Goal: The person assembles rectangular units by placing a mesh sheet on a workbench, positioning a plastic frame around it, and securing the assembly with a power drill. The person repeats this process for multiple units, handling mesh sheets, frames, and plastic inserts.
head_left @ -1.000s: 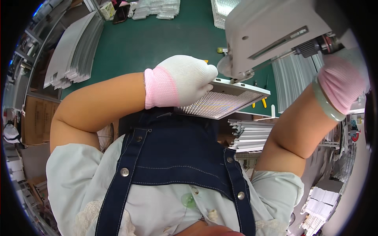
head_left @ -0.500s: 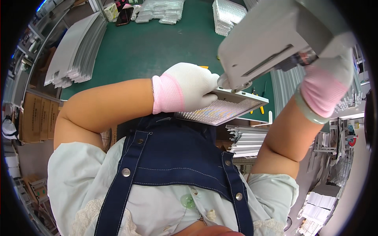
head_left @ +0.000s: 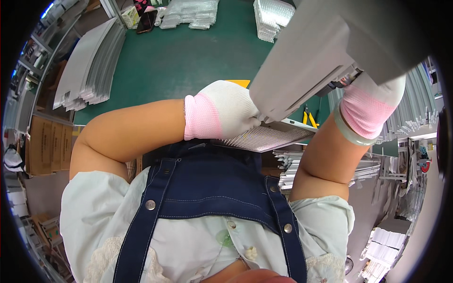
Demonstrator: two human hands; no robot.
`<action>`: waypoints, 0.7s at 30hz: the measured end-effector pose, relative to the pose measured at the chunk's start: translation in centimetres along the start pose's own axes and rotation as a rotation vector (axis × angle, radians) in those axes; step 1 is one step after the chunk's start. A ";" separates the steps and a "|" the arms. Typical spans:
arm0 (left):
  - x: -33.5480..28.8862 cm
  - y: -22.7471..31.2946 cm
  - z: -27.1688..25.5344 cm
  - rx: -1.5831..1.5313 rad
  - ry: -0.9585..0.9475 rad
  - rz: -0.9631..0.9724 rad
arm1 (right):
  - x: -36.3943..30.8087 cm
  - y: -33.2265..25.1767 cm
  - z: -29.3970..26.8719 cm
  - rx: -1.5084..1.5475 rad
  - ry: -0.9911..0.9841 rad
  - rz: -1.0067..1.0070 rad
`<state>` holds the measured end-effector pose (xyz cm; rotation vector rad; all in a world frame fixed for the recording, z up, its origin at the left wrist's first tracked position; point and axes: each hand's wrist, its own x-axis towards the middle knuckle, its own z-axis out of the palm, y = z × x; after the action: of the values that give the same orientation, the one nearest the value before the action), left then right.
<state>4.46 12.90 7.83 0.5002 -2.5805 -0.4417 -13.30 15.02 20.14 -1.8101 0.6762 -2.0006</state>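
Note:
My left hand [head_left: 231, 106], in a white glove with a pink cuff, is closed on the edge of a framed metal mesh panel [head_left: 269, 138]. The panel is held tilted close in front of my apron. My right hand [head_left: 377, 94], gloved the same way, grips a bulky grey power tool [head_left: 302, 70] whose exact kind I cannot make out; its body hides most of the fingers. The tool's narrow nose comes down at the panel's upper edge, right beside my left fingertips. Whether it touches the frame is hidden. A yellow piece [head_left: 240, 83] shows behind my left hand.
Stacked grey sheets [head_left: 87, 63] stand at the left of the green table [head_left: 188, 61]. Bubble-wrapped bundles [head_left: 191, 13] and a phone [head_left: 147, 21] lie at the back. Yellow-handled pliers [head_left: 310, 119] lie to the right. Metal strips [head_left: 417, 101] are piled farther right.
The power tool has swung left and lower, its nose now closer to my left fingers. My right hand has moved left with it. The panel has tilted a little.

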 end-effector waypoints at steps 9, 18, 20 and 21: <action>0.5 -0.2 -0.1 0.076 -0.109 -0.088 | 1.2 -0.5 -0.3 0.243 -0.035 0.149; 0.0 1.4 -5.8 0.016 -0.311 -0.225 | 9.5 -0.3 -4.4 -0.026 -0.039 0.050; 0.1 2.2 -8.4 0.050 -0.171 -0.186 | 10.0 1.4 -5.2 -0.447 0.199 -0.071; -0.1 1.7 -10.1 0.122 -0.071 -0.100 | 10.5 0.6 -5.1 -0.541 0.172 0.010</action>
<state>9.16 12.29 16.93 0.6696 -2.6705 -0.3429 -19.64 9.19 28.07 -1.9080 1.3863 -2.1232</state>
